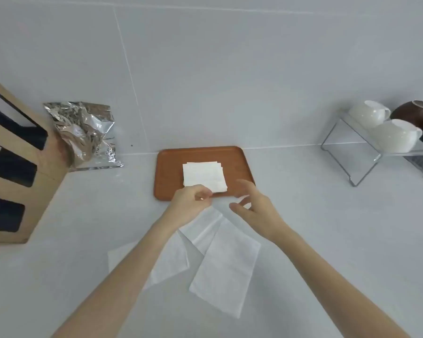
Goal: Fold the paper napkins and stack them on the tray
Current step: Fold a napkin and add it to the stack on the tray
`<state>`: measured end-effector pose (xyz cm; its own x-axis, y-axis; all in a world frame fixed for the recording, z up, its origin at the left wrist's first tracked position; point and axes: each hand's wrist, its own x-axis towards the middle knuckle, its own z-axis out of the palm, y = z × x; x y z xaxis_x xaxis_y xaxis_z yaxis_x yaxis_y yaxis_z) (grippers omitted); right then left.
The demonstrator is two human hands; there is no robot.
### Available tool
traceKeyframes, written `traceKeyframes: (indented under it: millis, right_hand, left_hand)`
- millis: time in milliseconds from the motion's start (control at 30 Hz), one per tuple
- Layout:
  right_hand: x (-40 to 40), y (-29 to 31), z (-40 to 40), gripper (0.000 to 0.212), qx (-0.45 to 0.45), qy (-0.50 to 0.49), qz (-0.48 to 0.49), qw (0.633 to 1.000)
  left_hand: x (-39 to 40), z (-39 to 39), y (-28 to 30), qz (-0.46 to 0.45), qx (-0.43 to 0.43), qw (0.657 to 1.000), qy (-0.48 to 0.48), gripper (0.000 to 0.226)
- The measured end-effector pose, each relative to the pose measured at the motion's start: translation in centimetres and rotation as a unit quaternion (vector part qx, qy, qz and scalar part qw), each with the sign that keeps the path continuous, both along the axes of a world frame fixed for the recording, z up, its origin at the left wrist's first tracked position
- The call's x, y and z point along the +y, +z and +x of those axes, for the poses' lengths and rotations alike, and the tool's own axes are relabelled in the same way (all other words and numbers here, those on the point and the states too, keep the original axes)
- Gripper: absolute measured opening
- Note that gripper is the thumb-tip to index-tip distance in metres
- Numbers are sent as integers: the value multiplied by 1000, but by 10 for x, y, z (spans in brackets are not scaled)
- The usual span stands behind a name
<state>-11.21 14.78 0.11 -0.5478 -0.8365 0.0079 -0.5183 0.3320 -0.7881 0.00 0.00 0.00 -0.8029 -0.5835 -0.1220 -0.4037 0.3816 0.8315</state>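
Knife block [12,167] cropped at left edge

1. Brown tray [167,172] on white counter [303,215], against the wall; stack of folded napkins [204,176] on it.
2. Left hand [189,203] curled at the tray's near edge, fingers pinched at the stack's near corner.
3. Right hand [254,211] just beside it, fingers spread, above the counter.
4. Unfolded napkins [226,269] lie overlapping beneath the forearms.
5. Crumpled foil bag [83,132] far left; cups on clear rack [352,157] far right.
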Motion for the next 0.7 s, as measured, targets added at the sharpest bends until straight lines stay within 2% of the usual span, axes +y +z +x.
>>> traceKeyframes:
  millis: [233, 500, 700]
  right_hand:
    - [31, -35, -9, 39, -33, -88, 82, 992]
    - [46, -67, -16, 22, 49, -91, 229, 968]
    - [45, -75, -14, 17, 75, -77, 252, 962]
  left_hand:
    - [16, -23, -42, -30, -64, 995, -72, 20]
    - [25, -41, -69, -182, -149, 962, -139, 22]
    - [29, -43, -78, -236, -160, 948, -143, 15]
